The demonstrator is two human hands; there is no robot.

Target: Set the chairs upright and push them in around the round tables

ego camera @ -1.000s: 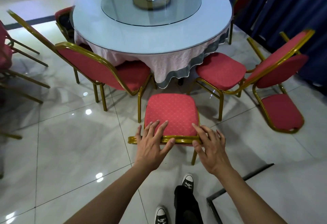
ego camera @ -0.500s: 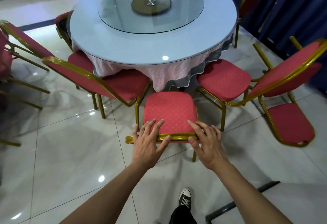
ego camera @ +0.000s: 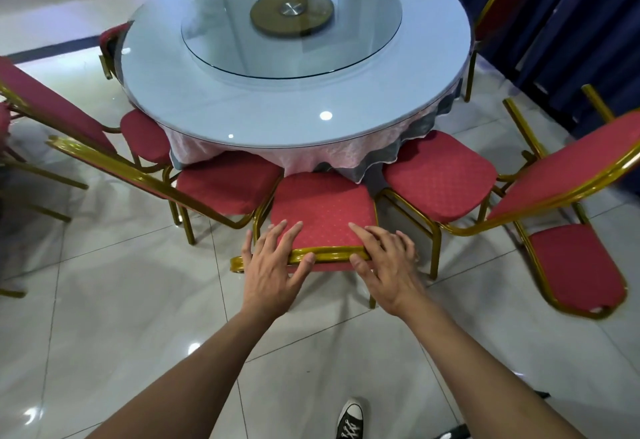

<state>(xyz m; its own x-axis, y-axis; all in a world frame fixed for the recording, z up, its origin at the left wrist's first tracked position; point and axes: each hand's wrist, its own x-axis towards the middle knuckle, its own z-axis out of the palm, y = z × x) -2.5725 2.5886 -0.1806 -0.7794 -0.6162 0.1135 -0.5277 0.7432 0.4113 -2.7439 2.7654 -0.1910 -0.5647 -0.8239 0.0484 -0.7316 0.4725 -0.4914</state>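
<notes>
The middle chair (ego camera: 322,216) stands upright, facing the round desk (ego camera: 214,92), its red dotted seat cushion reaching just under the hanging pink and grey cloth (ego camera: 311,161). Its backrest top is a gold metal rail with red padding beneath. The left hand (ego camera: 273,265) lies over the left part of that rail, fingers spread and fairly straight over the backrest, thumb pressed on the front of the gold rail. The right hand (ego camera: 388,262) lies over the right part in the same way, fingers stretched forward, thumb against the rail. Neither hand wraps tightly; both press. On the left a second chair (ego camera: 225,185) sits close beside it, seat toward the desk. On the right a third chair (ego camera: 440,175) stands with its seat edge just under the cloth. Further right a tipped chair (ego camera: 575,258) leans on the glossy tiled floor (ego camera: 104,317).
</notes>
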